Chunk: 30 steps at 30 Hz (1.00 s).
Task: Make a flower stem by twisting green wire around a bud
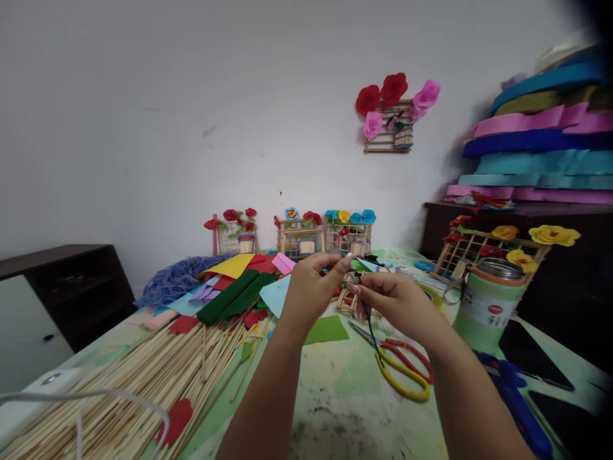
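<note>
Both hands are raised close together over the middle of the table. My left hand [313,281] is pinched, thumb against fingers, at the upper end of a thin dark strand [368,319]. My right hand [393,300] pinches the same strand just to the right, and its tail hangs below toward the scissors. What lies exactly between the fingertips is small and partly hidden. Below my right hand lie scissors [402,377] with red and yellow handles, blades pointing up-left. A green paper piece [328,329] and a small stick frame [347,301] lie behind and below the hands.
At left are bamboo sticks [119,377], coloured paper [234,297], blue yarn [179,278] and a white cable [119,397]. At right stand a green jar [486,306], a blue tool [520,409] and phones [534,354]. Flowered stick frames [299,237] line the wall.
</note>
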Each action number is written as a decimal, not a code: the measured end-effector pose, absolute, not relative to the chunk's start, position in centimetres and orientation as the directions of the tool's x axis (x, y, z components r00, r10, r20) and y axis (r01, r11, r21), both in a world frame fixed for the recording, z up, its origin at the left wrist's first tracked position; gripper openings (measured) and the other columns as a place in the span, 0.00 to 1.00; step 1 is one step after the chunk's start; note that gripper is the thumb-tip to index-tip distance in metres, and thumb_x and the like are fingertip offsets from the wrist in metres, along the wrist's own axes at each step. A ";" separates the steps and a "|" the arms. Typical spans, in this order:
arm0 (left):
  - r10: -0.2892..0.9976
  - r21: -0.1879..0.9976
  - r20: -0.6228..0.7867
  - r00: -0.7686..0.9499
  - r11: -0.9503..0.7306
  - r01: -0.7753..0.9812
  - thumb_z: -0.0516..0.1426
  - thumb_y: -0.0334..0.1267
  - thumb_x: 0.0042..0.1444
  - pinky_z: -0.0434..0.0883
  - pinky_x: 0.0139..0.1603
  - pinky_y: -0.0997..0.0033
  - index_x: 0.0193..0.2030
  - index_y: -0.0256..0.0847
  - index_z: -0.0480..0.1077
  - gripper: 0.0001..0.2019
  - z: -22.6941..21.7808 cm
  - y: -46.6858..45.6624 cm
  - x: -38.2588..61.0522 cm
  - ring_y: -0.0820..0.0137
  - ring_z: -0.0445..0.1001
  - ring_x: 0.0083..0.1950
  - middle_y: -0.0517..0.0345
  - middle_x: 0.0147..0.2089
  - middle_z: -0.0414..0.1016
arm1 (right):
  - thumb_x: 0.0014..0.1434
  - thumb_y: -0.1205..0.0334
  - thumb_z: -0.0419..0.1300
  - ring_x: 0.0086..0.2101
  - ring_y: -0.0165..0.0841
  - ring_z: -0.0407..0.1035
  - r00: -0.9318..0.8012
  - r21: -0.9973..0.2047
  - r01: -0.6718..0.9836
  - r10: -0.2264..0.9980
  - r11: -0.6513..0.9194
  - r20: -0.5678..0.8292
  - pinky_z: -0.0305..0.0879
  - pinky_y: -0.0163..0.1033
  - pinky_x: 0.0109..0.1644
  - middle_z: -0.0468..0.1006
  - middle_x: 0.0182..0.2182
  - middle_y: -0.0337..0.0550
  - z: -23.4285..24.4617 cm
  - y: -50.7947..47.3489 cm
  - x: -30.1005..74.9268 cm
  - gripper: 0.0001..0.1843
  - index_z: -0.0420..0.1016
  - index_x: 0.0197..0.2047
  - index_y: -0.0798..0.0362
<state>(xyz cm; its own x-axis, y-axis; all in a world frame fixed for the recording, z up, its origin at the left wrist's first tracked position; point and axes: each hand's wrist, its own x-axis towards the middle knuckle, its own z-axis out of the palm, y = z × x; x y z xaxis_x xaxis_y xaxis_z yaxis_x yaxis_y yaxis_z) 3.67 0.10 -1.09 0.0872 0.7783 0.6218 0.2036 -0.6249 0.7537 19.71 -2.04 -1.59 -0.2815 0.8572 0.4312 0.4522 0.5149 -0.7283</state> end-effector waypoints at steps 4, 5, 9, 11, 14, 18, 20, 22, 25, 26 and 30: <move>0.787 0.784 0.617 0.013 -0.617 0.070 0.60 0.50 0.52 0.66 0.35 0.75 0.29 0.37 0.75 0.15 -1.2 1.2 2.7 0.73 0.71 0.33 0.57 0.30 0.76 | 0.57 0.51 0.57 0.23 0.28 0.61 -0.230 -0.757 0.432 0.872 0.489 0.432 0.55 0.35 0.27 0.71 0.21 0.39 -1.8 -2.0 19.9 0.17 0.74 0.25 0.54; 0.785 0.785 0.619 -0.024 -0.617 0.048 0.60 0.49 0.51 0.66 0.35 0.76 0.29 0.37 0.75 0.15 -1.1 1.4 2.4 0.74 0.70 0.32 0.58 0.29 0.76 | 0.56 0.50 0.58 0.24 0.29 0.62 -0.218 -0.762 0.427 0.873 0.487 0.436 0.57 0.35 0.28 0.72 0.23 0.40 -1.9 -1.9 20.2 0.16 0.75 0.28 0.54; 0.779 0.783 0.606 -0.162 -0.620 -0.054 0.62 0.47 0.50 0.65 0.33 0.77 0.31 0.38 0.76 0.13 -0.6 1.6 1.0 0.76 0.68 0.30 0.59 0.30 0.76 | 0.53 0.49 0.63 0.35 0.37 0.70 -0.343 -0.701 0.459 0.837 0.545 0.426 0.64 0.40 0.38 0.79 0.33 0.45 -1.8 -2.1 21.7 0.14 0.80 0.33 0.51; 0.777 0.773 0.612 -0.146 -0.627 -0.099 0.63 0.46 0.49 0.65 0.34 0.77 0.30 0.38 0.76 0.12 -0.4 1.4 0.8 0.76 0.68 0.30 0.59 0.29 0.75 | 0.52 0.49 0.64 0.38 0.40 0.71 -0.383 -0.717 0.442 0.836 0.539 0.392 0.65 0.42 0.42 0.80 0.36 0.46 -1.7 -2.2 22.0 0.14 0.81 0.35 0.50; 0.772 0.771 0.634 0.050 -0.627 -0.110 0.62 0.45 0.51 0.66 0.38 0.75 0.28 0.39 0.76 0.11 -0.3 0.8 1.1 0.75 0.69 0.33 0.59 0.29 0.74 | 0.54 0.47 0.61 0.37 0.38 0.72 -0.310 -0.803 0.328 0.860 0.497 0.405 0.66 0.42 0.41 0.81 0.36 0.46 -1.6 -2.3 21.2 0.16 0.81 0.37 0.49; 0.688 0.718 0.688 0.232 -0.693 -0.075 0.61 0.41 0.53 0.66 0.42 0.74 0.29 0.39 0.77 0.09 -0.3 0.1 2.3 0.72 0.70 0.39 0.56 0.33 0.73 | 0.54 0.49 0.63 0.35 0.34 0.72 -0.317 -0.873 0.064 0.840 0.483 0.441 0.68 0.41 0.41 0.81 0.33 0.44 -1.8 -2.4 19.0 0.15 0.80 0.35 0.51; 0.656 0.686 0.712 0.249 -0.726 -0.047 0.60 0.40 0.55 0.66 0.42 0.74 0.29 0.39 0.77 0.08 -0.4 0.1 2.8 0.72 0.70 0.40 0.56 0.34 0.72 | 0.53 0.51 0.64 0.32 0.33 0.73 -0.301 -0.881 -0.031 0.836 0.473 0.459 0.68 0.40 0.41 0.81 0.29 0.43 -1.8 -2.5 18.3 0.12 0.79 0.29 0.52; 0.641 0.661 0.731 0.234 -0.750 -0.012 0.59 0.40 0.56 0.66 0.41 0.74 0.30 0.40 0.76 0.08 -0.6 0.3 3.0 0.73 0.69 0.40 0.57 0.34 0.72 | 0.51 0.52 0.66 0.30 0.31 0.72 -0.247 -0.881 -0.078 0.847 0.467 0.471 0.68 0.39 0.39 0.80 0.26 0.42 -1.9 -2.5 18.0 0.12 0.78 0.26 0.53; 0.607 0.604 0.775 0.178 -0.793 0.077 0.60 0.40 0.55 0.66 0.41 0.73 0.29 0.40 0.75 0.08 -0.7 0.4 2.9 0.72 0.69 0.40 0.57 0.34 0.72 | 0.48 0.51 0.67 0.28 0.31 0.71 -0.187 -0.897 -0.083 0.877 0.435 0.443 0.67 0.39 0.37 0.79 0.24 0.41 -2.1 -2.3 18.1 0.14 0.77 0.24 0.53; 0.590 0.580 0.789 0.169 -0.807 0.109 0.60 0.40 0.55 0.66 0.42 0.73 0.29 0.40 0.75 0.08 -0.7 0.4 2.8 0.72 0.69 0.39 0.57 0.34 0.72 | 0.48 0.51 0.68 0.28 0.30 0.71 -0.177 -0.904 -0.071 0.886 0.422 0.428 0.66 0.39 0.37 0.78 0.23 0.41 -2.2 -2.2 18.1 0.14 0.76 0.24 0.54; 0.549 0.530 0.816 0.182 -0.835 0.147 0.59 0.40 0.55 0.66 0.42 0.72 0.29 0.40 0.75 0.08 -0.6 0.0 2.8 0.71 0.70 0.39 0.55 0.34 0.72 | 0.47 0.50 0.68 0.26 0.29 0.68 -0.187 -0.905 -0.006 0.888 0.426 0.419 0.64 0.37 0.32 0.77 0.22 0.41 -2.5 -1.7 18.1 0.16 0.74 0.23 0.54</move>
